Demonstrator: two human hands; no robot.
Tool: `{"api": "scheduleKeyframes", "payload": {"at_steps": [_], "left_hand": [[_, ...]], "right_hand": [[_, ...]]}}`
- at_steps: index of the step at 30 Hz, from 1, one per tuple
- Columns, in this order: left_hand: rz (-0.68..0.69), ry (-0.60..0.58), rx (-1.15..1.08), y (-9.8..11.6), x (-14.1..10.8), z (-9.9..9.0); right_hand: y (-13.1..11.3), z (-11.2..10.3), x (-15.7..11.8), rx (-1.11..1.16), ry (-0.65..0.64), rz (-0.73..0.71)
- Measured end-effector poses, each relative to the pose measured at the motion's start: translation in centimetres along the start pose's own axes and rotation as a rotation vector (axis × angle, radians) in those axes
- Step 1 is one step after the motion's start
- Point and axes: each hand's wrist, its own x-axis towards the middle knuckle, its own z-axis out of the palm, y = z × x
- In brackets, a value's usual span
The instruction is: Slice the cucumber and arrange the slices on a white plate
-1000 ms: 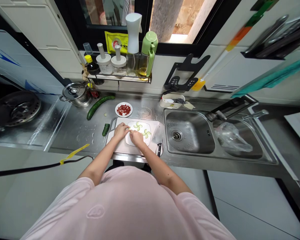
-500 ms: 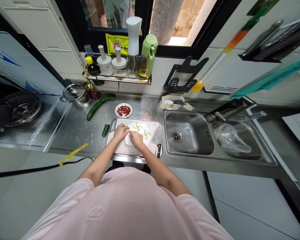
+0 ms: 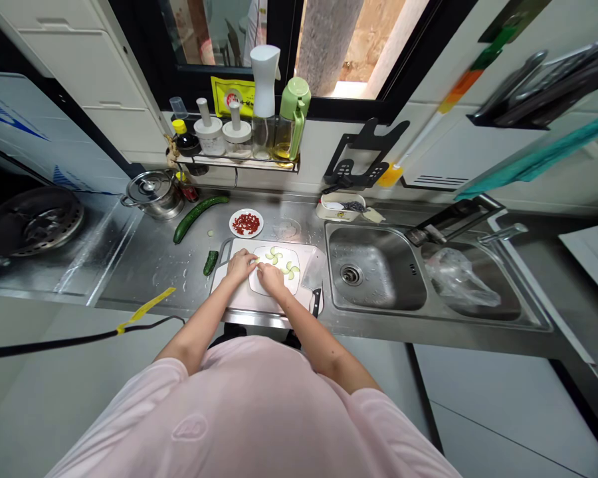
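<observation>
Green pinwheels (image 3: pixel 274 255) on a plate (image 3: pixel 293 255) near the front edge of the counter (image 3: pixel 149 279)

The steel counter runs across the view, with a double sink (image 3: pixel 379 269) set into its right part and a dark pan (image 3: pixel 30 222) beyond its left end. Above the back edge, a shelf (image 3: pixel 219 159) carries jars (image 3: pixel 237 137) and bottles (image 3: pixel 264 133). A cutting board (image 3: pixel 239 300) occupies the middle of the front edge, holding the plate. By the back edge, left of the board, are a lidded pot (image 3: pixel 154 196) and a long cucumber (image 3: pixel 194 219). A knife (image 3: pixel 317 300) lies along the board's right side, handle toward the front edge. The left hand (image 3: pixel 240 264) and right hand (image 3: pixel 270 279) cover the plate's left side, fingertips drawn together; whether either grips a slice is too small to tell. A dish (image 3: pixel 260 229) of red pieces (image 3: pixel 246 223) sits behind the board, a cucumber stub (image 3: pixel 210 263) to its left. Two pinwheels lie on the plate.

Compared with a second ago, the view has tipped slightly, so the shelf appears lower; both hands remain at the same spot, and both pinwheels look unchanged.
</observation>
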Motion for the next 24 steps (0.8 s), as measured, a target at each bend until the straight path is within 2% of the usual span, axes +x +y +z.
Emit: {"api": "scheduleKeyframes", "payload": {"at_steps": [17, 21, 24], "left_hand": [[-0.03, -0.005, 0.025, 0.6, -0.1, -0.1], [-0.043, 0.043, -0.032, 0.7, -0.3, -0.1], [-0.111, 0.143, -0.132, 0.3, -0.9, -0.1]], "right_hand": [[-0.4, -1.4, -0.1, 0.031, -0.037, 0.044], [-0.3, -1.5, -0.3, 0.106, 0.059, 0.048], [0.1, -1.7, -1.1, 0.214, 0.162, 0.046]]}}
